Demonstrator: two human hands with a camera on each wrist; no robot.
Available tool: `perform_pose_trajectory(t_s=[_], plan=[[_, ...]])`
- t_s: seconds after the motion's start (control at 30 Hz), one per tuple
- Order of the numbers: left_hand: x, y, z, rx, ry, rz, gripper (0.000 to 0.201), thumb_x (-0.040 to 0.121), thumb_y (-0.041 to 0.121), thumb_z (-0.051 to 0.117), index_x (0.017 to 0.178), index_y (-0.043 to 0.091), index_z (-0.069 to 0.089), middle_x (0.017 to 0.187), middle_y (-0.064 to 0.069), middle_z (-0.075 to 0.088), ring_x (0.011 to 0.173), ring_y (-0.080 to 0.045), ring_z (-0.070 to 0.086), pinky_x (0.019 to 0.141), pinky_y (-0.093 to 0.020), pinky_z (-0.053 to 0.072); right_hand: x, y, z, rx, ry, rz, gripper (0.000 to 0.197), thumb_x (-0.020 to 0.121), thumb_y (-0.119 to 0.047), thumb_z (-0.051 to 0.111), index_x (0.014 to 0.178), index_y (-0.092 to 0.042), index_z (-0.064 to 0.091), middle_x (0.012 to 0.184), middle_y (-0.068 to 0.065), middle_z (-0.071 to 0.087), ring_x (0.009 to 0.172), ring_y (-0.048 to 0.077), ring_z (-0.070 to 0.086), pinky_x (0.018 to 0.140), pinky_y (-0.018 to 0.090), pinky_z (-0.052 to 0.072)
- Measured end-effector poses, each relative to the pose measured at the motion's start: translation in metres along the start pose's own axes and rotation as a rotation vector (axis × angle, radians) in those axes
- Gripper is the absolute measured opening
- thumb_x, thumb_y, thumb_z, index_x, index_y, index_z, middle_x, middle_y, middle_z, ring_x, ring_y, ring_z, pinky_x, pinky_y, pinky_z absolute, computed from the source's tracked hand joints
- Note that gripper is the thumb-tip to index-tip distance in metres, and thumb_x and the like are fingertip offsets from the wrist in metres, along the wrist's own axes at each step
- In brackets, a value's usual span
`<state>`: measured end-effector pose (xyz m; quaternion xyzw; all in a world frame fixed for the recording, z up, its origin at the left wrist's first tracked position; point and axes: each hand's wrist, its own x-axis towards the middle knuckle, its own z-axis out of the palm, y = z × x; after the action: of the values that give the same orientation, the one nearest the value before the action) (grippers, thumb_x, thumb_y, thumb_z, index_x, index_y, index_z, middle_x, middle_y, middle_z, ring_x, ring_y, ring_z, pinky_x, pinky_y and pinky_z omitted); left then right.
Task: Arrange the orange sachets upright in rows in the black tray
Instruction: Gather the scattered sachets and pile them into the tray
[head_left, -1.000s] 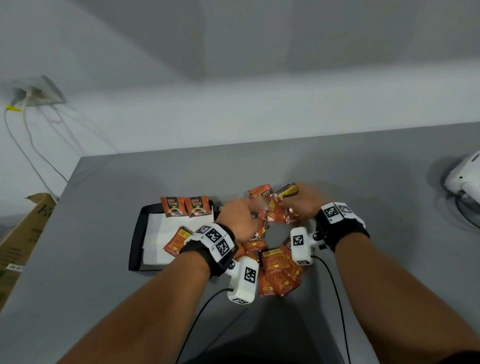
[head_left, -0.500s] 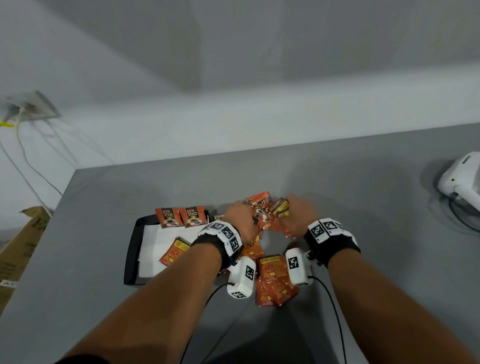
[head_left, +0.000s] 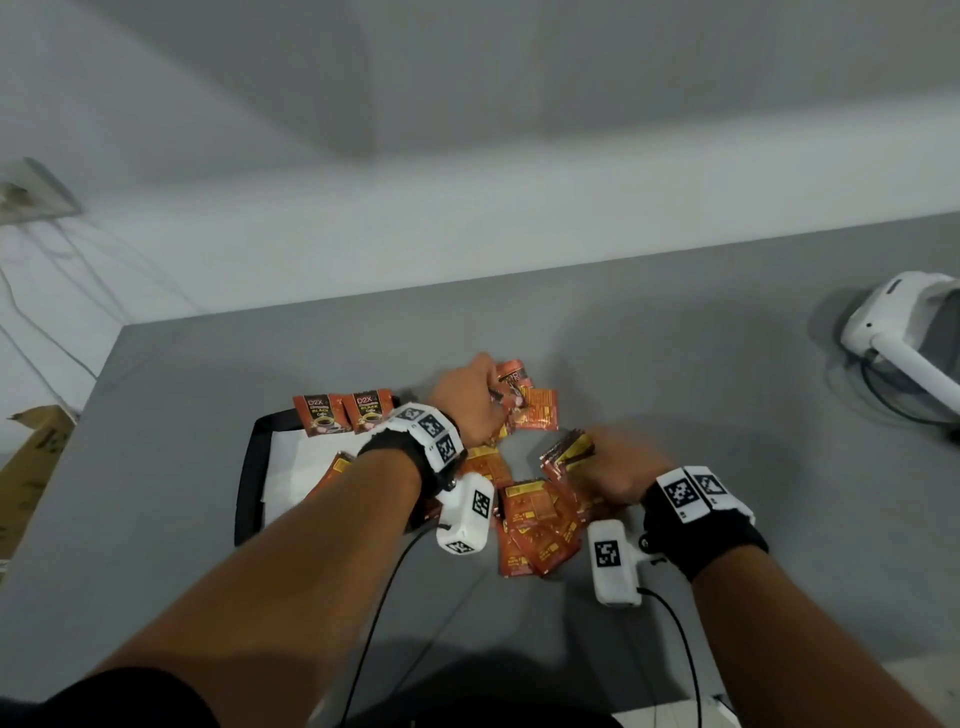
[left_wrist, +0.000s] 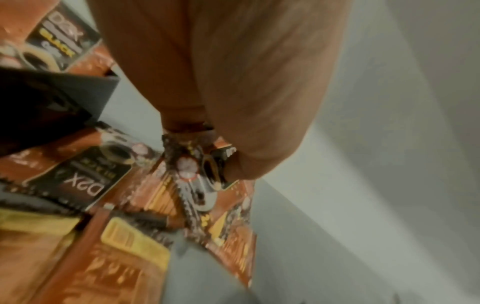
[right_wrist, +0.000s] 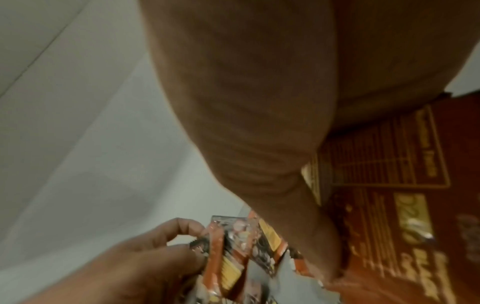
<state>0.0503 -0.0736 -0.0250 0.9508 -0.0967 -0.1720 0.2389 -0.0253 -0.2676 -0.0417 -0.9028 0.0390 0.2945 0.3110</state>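
Note:
The black tray (head_left: 248, 467), lined with white paper, lies left of my hands. Two orange sachets (head_left: 343, 413) stand upright at its far edge, and one sachet (head_left: 336, 467) lies flat inside. A loose pile of sachets (head_left: 537, 525) covers the table between my wrists. My left hand (head_left: 491, 402) reaches over the far end of the pile and pinches a few sachets (head_left: 535, 410). The left wrist view shows this pinch (left_wrist: 187, 166), blurred. My right hand (head_left: 597, 462) is curled round a small stack of sachets (head_left: 569, 451) near the pile's right side.
A white device (head_left: 898, 332) with a cable sits at the table's right edge. A cardboard box (head_left: 31, 467) stands off the table's left edge, below a wall socket (head_left: 31, 192) with cables. Bare grey tabletop (head_left: 675, 338) lies beyond the pile.
My hands were together at the pile's far end. The right hand has since drawn back toward me with its stack, and the left hand has reached farther out over the far sachets.

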Motion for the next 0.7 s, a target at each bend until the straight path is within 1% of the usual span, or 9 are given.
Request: perform_pose_trajectory(t_s=[0.07,0.13,0.2,0.27,0.33,0.4,0.5,0.63,0.7], plan=[[-0.004,-0.003,-0.012,-0.007,-0.041,-0.035,0.033,0.089,0.024,0.064,0.118,0.018,0.051,0.100,-0.005,0.068,0.083,-0.025,0.068,0.071,-0.037,0.059,0.001,0.004,0.010,0.011,-0.004,0.038,0.008,0.077,-0.017,0.072,0.082,-0.010,0.071,0.082,0.008,0.073,0.081,0.025,0.070,0.078,0.041,0.059],[-0.010,-0.004,-0.018,0.128,-0.161,-0.035,0.029,0.093,0.023,0.057,0.120,0.013,0.062,0.111,-0.007,0.068,0.094,-0.025,0.068,0.081,-0.038,0.058,0.010,0.006,0.019,-0.027,0.040,0.090,0.026,0.076,-0.020,0.077,0.099,-0.012,0.069,0.098,0.006,0.073,0.091,0.024,0.069,0.087,0.040,0.057],[-0.017,-0.006,-0.011,0.241,-0.279,-0.008,0.024,0.095,0.022,0.052,0.105,0.010,0.070,0.109,-0.008,0.071,0.090,-0.022,0.066,0.081,-0.036,0.058,0.014,0.004,0.027,-0.138,0.068,0.141,0.042,0.079,-0.023,0.079,0.116,-0.012,0.062,0.116,0.007,0.068,0.106,0.025,0.065,0.092,0.033,0.051],[-0.023,-0.006,0.003,0.351,-0.315,-0.010,0.024,0.096,0.023,0.051,0.082,0.010,0.065,0.101,-0.013,0.071,0.083,-0.024,0.064,0.074,-0.035,0.057,0.016,0.002,0.034,-0.242,0.105,0.174,0.056,0.081,-0.027,0.078,0.128,-0.009,0.053,0.130,0.011,0.059,0.119,0.029,0.059,0.095,0.033,0.046],[-0.026,-0.006,0.018,0.433,-0.277,-0.012,0.026,0.097,0.027,0.050,0.082,0.010,0.062,0.101,-0.013,0.069,0.088,-0.027,0.066,0.077,-0.037,0.059,0.018,0.003,0.040,-0.257,0.133,0.227,0.067,0.081,-0.028,0.077,0.135,-0.007,0.045,0.138,0.015,0.051,0.128,0.033,0.051,0.102,0.038,0.044],[-0.029,-0.003,0.028,0.435,-0.237,-0.033,0.025,0.096,0.028,0.053,0.097,0.006,0.066,0.104,-0.013,0.067,0.095,-0.028,0.066,0.079,-0.038,0.059,0.018,0.003,0.043,-0.288,0.155,0.232,0.068,0.082,-0.028,0.076,0.137,-0.005,0.044,0.139,0.016,0.049,0.129,0.035,0.049,0.105,0.040,0.043],[-0.031,-0.001,0.037,0.422,-0.211,-0.036,0.022,0.094,0.024,0.057,0.102,0.005,0.065,0.107,-0.015,0.066,0.098,-0.028,0.065,0.079,-0.037,0.058,0.018,0.002,0.044,-0.310,0.143,0.203,0.061,0.081,-0.027,0.076,0.133,-0.007,0.050,0.133,0.014,0.055,0.123,0.031,0.055,0.101,0.036,0.047],[-0.034,-0.001,0.036,0.288,-0.158,-0.015,0.033,0.092,0.025,0.063,0.117,0.003,0.059,0.115,-0.015,0.059,0.104,-0.030,0.063,0.081,-0.037,0.057,0.017,0.005,0.045,-0.265,0.153,0.145,0.036,0.083,-0.023,0.075,0.113,-0.013,0.058,0.111,0.005,0.064,0.101,0.022,0.064,0.087,0.029,0.049],[-0.038,-0.003,0.032,0.175,-0.129,-0.005,0.035,0.091,0.022,0.065,0.123,0.009,0.055,0.119,-0.012,0.058,0.104,-0.028,0.060,0.084,-0.038,0.056,0.013,0.008,0.043,-0.222,0.161,0.102,0.015,0.087,-0.021,0.071,0.096,-0.015,0.061,0.096,0.002,0.066,0.088,0.018,0.065,0.080,0.028,0.051]])
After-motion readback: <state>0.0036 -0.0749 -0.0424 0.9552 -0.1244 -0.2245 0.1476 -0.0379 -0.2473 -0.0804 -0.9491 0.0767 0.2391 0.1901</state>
